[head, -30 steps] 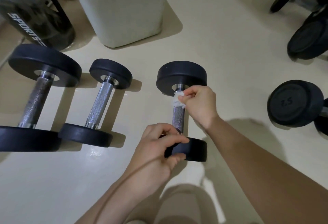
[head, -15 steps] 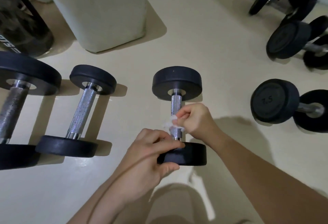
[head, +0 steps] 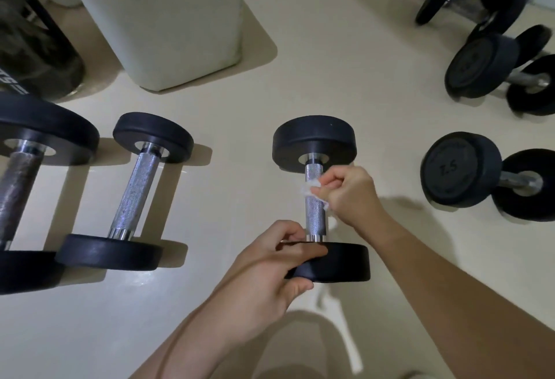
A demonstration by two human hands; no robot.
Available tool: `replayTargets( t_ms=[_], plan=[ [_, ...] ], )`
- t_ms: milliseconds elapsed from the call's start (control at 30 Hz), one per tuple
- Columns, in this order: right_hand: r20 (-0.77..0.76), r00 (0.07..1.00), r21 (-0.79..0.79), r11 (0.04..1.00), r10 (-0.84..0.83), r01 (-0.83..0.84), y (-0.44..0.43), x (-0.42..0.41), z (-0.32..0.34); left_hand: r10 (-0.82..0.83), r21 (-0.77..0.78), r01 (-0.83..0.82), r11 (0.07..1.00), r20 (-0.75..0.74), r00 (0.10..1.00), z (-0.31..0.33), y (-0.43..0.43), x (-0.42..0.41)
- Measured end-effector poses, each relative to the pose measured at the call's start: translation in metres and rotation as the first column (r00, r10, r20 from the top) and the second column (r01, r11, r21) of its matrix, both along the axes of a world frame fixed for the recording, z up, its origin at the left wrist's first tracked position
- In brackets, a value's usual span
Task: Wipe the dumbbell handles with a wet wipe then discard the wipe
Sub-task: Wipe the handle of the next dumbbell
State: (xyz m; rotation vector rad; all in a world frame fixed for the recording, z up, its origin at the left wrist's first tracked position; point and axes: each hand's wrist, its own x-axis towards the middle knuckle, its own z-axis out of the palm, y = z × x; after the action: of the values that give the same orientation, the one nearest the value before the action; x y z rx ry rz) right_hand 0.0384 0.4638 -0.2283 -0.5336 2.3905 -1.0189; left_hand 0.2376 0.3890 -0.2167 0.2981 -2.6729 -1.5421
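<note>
A small black dumbbell (head: 313, 144) with a knurled chrome handle (head: 314, 213) lies on the cream floor at centre. My right hand (head: 350, 194) pinches a crumpled white wet wipe (head: 309, 190) against the upper part of that handle. Fingers and thumb of my left hand (head: 270, 270) grip the near black weight head (head: 339, 264). To the left lie a second dumbbell (head: 136, 192) with a bright handle and a larger one (head: 21, 186) with a dull, dark handle.
A pale rectangular bin (head: 168, 21) stands at the back, left of centre. A dark sports bottle (head: 33, 48) is at the far left. More black dumbbells (head: 462, 168) and weights (head: 486, 66) lie at the right. Bare floor separates the groups.
My right hand slid the wipe from the top of the handle down to near its bottom, then back up to the upper part. My left hand kept its grip on the near head.
</note>
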Motion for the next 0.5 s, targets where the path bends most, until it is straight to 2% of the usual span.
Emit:
replayTargets(
  t_ms=[67,100,167,233,333,400,433,500],
  plan=[
    [0.089,0.986,0.124,0.980,0.143,-0.154,0.018,0.011,0.008,-0.018,-0.055,0.016,0.998,-0.027,0.999,-0.004,0.003,-0.003],
    [0.070,0.983,0.156,0.971,0.170,-0.179,0.020,0.010,0.009,-0.024,-0.082,0.021,0.996,-0.035,0.999,-0.005,0.004,-0.005],
    [-0.064,0.994,0.085,0.993,0.085,-0.079,0.008,-0.003,0.004,-0.060,-0.129,0.056,0.990,-0.025,0.998,-0.004,0.008,-0.010],
    [-0.086,0.995,0.020,0.998,-0.054,0.056,-0.002,-0.011,0.002,-0.093,-0.148,0.091,0.985,-0.009,0.996,-0.002,0.009,-0.012],
    [-0.090,0.994,0.128,0.990,0.064,-0.052,0.021,0.001,0.005,-0.107,-0.109,0.109,0.988,0.026,0.994,-0.002,0.005,-0.010],
    [0.025,0.990,0.206,0.968,0.141,-0.143,0.032,0.007,0.014,-0.118,-0.097,0.121,0.988,0.035,0.992,-0.003,0.004,-0.013],
    [0.038,0.991,0.200,0.971,0.127,-0.132,0.028,0.001,0.015,-0.124,-0.093,0.126,0.988,0.033,0.992,-0.004,0.004,-0.015],
    [-0.028,1.000,0.121,0.993,0.011,-0.007,0.012,-0.017,0.011,-0.124,-0.089,0.125,0.988,0.020,0.992,-0.005,0.005,-0.019]
  ],
)
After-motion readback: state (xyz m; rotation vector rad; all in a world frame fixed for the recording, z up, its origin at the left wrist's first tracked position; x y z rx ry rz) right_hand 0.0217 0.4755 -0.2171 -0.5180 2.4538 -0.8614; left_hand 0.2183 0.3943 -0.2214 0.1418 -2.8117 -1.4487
